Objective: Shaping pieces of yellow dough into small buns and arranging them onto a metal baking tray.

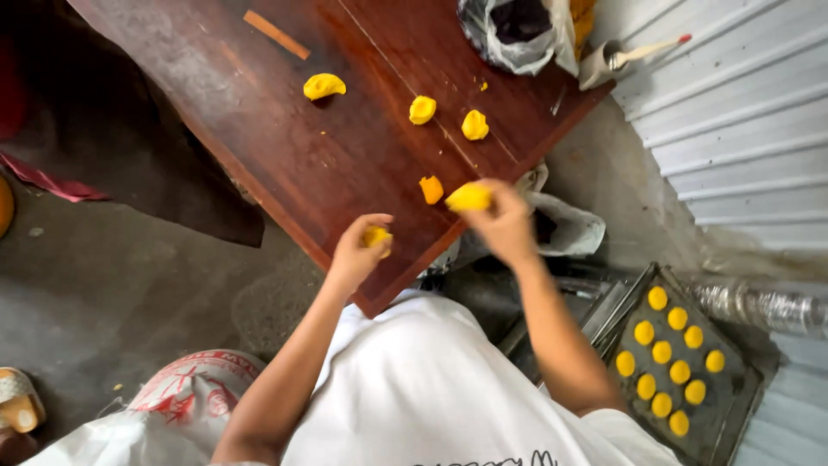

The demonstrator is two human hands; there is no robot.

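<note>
Left hand (355, 250) pinches small yellow dough ball (377, 236); right hand (503, 220) grips oblong dough lump (468, 198), long axis left-right

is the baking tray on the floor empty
No, the metal tray beside the person holds about a dozen round yellow dough balls set in rows.

Grey concrete floor (129, 285); dark wooden table (328, 147); white corrugated metal wall (742, 112) at right

One head cam, looks steeply down, close over counter (328, 164) w/ floor (112, 285) on both sides; no 2nd view to share.
</note>
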